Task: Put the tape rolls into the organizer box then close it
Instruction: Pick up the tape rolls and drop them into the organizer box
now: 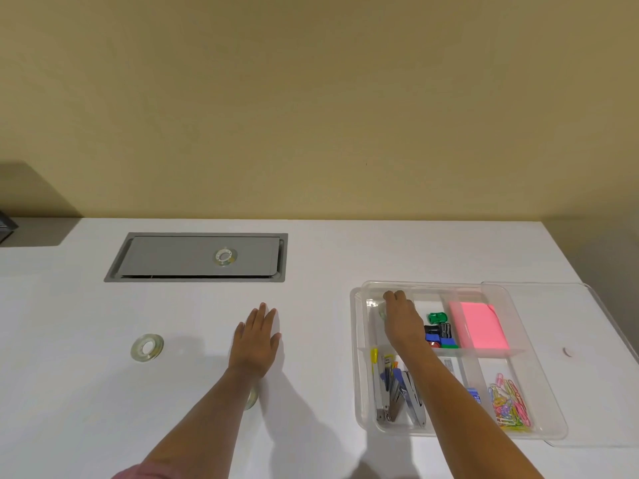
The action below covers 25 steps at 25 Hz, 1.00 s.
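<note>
Listing left to right across the white table (311, 257). Tape roll (147, 347): clear, lying flat on the bare top, well apart from the box, waiting to be collected. Grey hatch (195, 257): set flush in the table, a second tape roll (225, 256) lying flat on its cover. Left hand (256, 338): flat, palm down, fingers straight and close together, holding nothing; judged to be steadying the body. Third tape roll (251, 399): half hidden by the left forearm. Organizer box (359, 357): clear, divided, open so rolls can go in. Right hand (401, 318): reaching into the far-left compartment, fingers curled downward on what looks like a clear roll (382, 312); grip cannot be told. Other compartments: staplers (397, 395), clips (438, 331), pink notes (479, 324), paper clips (508, 402). Lid (587, 340): lying partly beneath the box on its right, kept near for closing.
</note>
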Motion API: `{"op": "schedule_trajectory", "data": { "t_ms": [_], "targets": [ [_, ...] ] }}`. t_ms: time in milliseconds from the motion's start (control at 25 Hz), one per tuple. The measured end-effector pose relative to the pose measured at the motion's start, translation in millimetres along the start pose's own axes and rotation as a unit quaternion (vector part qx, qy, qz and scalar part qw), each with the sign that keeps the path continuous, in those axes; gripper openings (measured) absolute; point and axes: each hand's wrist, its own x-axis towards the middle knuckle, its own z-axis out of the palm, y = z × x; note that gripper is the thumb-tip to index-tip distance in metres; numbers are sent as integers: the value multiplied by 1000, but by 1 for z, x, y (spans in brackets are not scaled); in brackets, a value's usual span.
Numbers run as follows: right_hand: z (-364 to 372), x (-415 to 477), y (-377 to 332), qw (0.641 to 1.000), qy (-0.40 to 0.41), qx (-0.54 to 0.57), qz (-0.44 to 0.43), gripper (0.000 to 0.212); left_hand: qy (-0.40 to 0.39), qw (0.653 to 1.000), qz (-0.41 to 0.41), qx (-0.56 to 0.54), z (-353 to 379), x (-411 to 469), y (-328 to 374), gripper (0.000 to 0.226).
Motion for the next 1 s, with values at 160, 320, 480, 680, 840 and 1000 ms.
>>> {"op": "schedule_trajectory", "data": {
  "t_ms": [160, 320, 480, 680, 840, 1000],
  "targets": [
    [1, -2, 1, 1000, 7, 12, -4, 47, 6, 1000, 1, 1, 0, -1, -1, 53],
    [0, -8, -1, 998, 49, 38, -2, 43, 2, 1000, 5, 2, -2, -2, 0, 53],
    [-1, -9, -3, 999, 33, 30, 14, 31, 4, 1000, 9, -2, -4, -3, 1, 53],
    [0, -9, 1, 999, 34, 28, 30, 24, 2, 1000, 15, 1, -4, -1, -3, 53],
    [-12, -15, -10, 985, 104, 124, 55, 22, 13, 1000, 17, -3, -2, -1, -9, 53],
    [-47, -15, -57, 960, 193, 204, -17, 23, 35, 999, 7, -9, -4, 6, -19, 53]
  ]
}}
